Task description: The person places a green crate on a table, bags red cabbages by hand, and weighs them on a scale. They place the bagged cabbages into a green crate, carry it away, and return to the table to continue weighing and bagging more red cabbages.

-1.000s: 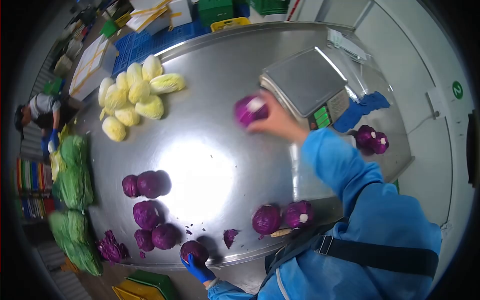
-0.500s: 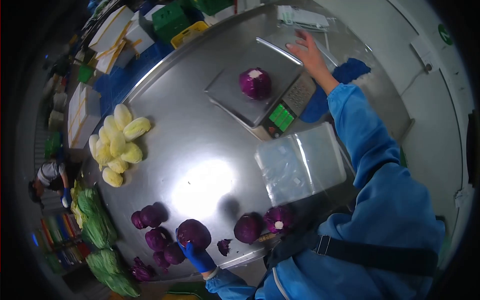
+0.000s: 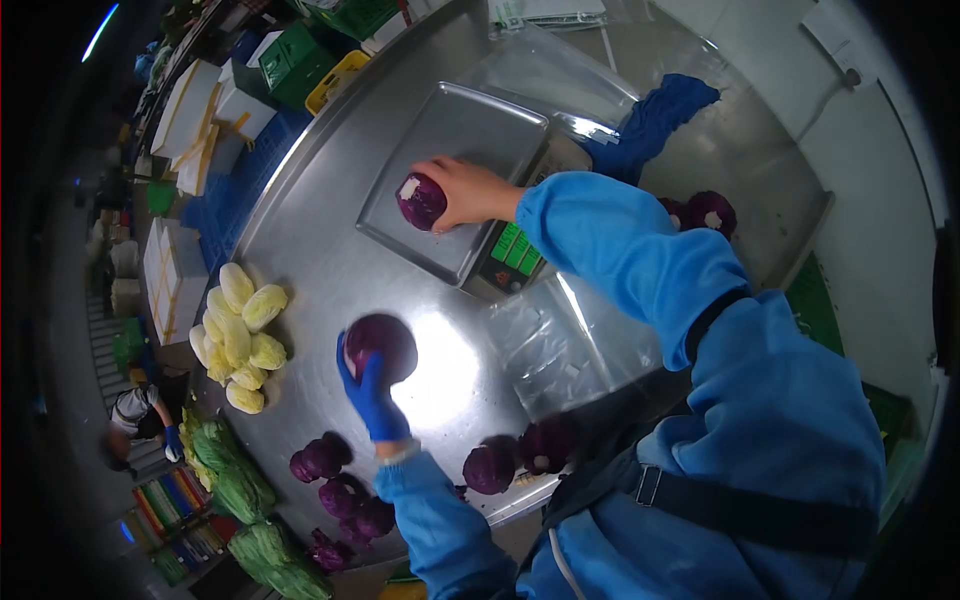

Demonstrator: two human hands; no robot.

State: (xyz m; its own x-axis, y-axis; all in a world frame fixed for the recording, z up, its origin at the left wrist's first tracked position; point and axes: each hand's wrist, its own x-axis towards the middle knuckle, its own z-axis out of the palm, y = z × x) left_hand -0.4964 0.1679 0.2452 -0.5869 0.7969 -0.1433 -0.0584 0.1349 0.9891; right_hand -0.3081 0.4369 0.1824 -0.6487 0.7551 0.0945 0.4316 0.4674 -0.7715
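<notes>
My left hand (image 3: 372, 400), in a blue glove, grips a large red cabbage (image 3: 385, 347) in front of the scale, over the steel table. Bare and curled, my right hand (image 3: 465, 192) is closed round a smaller red cabbage (image 3: 421, 203) with a pale cut stem. That cabbage is over the metal pan (image 3: 400, 150) of the weighing scale, whose green display (image 3: 515, 248) is lit. Clear plastic bags (image 3: 560, 340) lie beside the scale, partly behind my right sleeve.
More red cabbages (image 3: 490, 467) lie along the near edge, and others (image 3: 712, 213) at the right. Pale napa cabbages (image 3: 235, 325) are piled at the left, near green leafy heads (image 3: 240, 480). A blue cloth (image 3: 665, 115) lies behind the scale. A person (image 3: 140, 415) stands far left.
My left hand has carried the large cabbage from the near edge toward the scale. My right hand has come back from beyond the scale and taken hold of the cabbage on the pan.
</notes>
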